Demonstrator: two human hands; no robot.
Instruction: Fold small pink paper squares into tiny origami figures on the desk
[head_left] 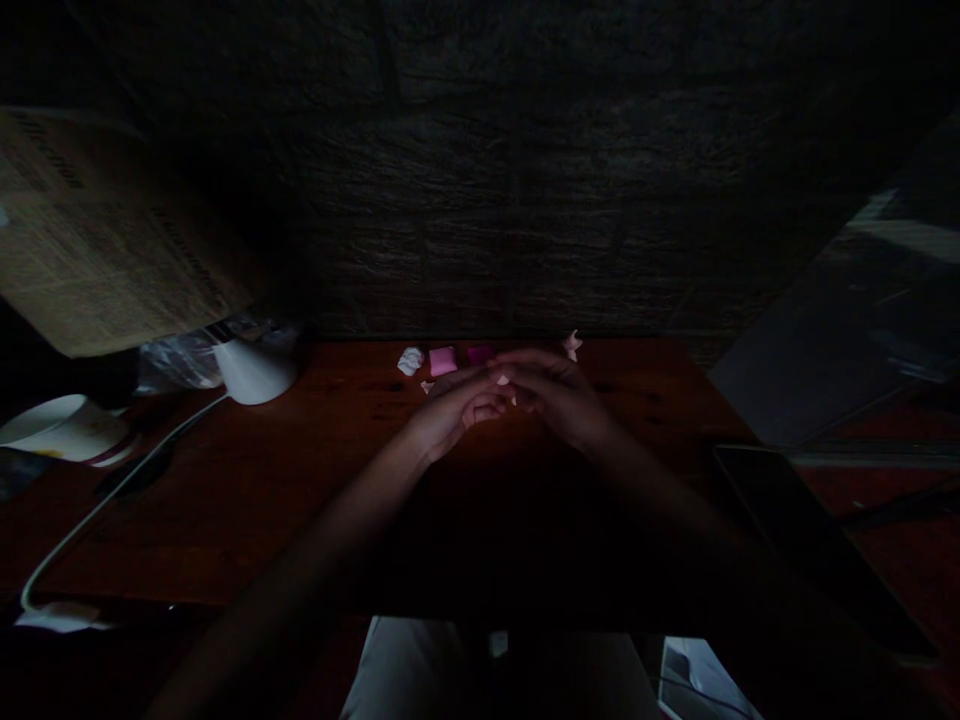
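In the dim light, my left hand [454,408] and my right hand [561,396] meet above the wooden table with their fingers curled and fingertips together. A small pale spot shows between the thumbs; whether it is a held piece or a nail I cannot tell. Just behind my left hand lie a pink block [442,361] and a magenta block [481,354], the latter partly covered by my fingers. Left of them sits a crumpled white lump [410,360]. A pale pink forked piece [573,345] stands beyond my right hand, and a small pale bit [427,386] lies beside my left.
At the left are a white lamp-like cone [255,372] with a cable [124,480], a paper cup [67,430] and a printed brown paper sheet [112,230]. A dark flat device [817,545] lies at the right. A dark textured wall [517,190] rises behind the table [225,500].
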